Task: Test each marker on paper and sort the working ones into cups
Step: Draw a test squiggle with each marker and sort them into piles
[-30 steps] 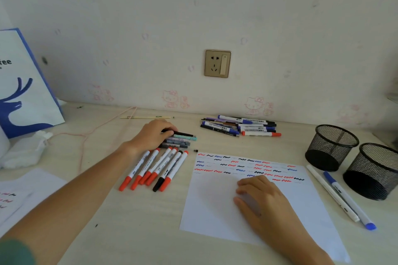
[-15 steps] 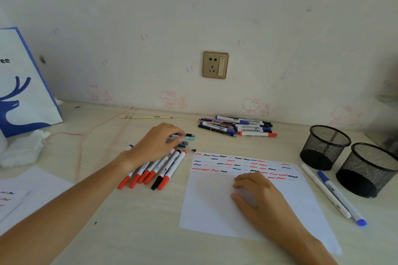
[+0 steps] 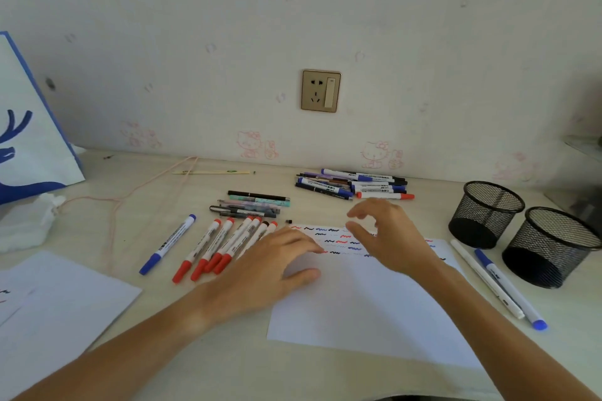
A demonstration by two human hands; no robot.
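Note:
A white sheet with red, blue and black squiggles along its far edge lies in front of me. My left hand lies flat with straight fingers over the sheet's left edge, holding nothing. My right hand hovers above the squiggles with loosely curled fingers, empty. Several red-capped markers lie left of the sheet, and a blue-capped marker lies further left. A pile of markers sits near the wall. Two black mesh cups stand at the right.
A few dark and teal pens lie behind the red markers. Two markers lie beside the nearer cup. More paper lies at the near left, with a blue-and-white bag and a crumpled white wrapper behind it.
My left hand left the pens and moved right onto the sheet's edge; a blue-capped marker now lies left of the red ones. My right hand lifted off the paper and moved toward the far pile.

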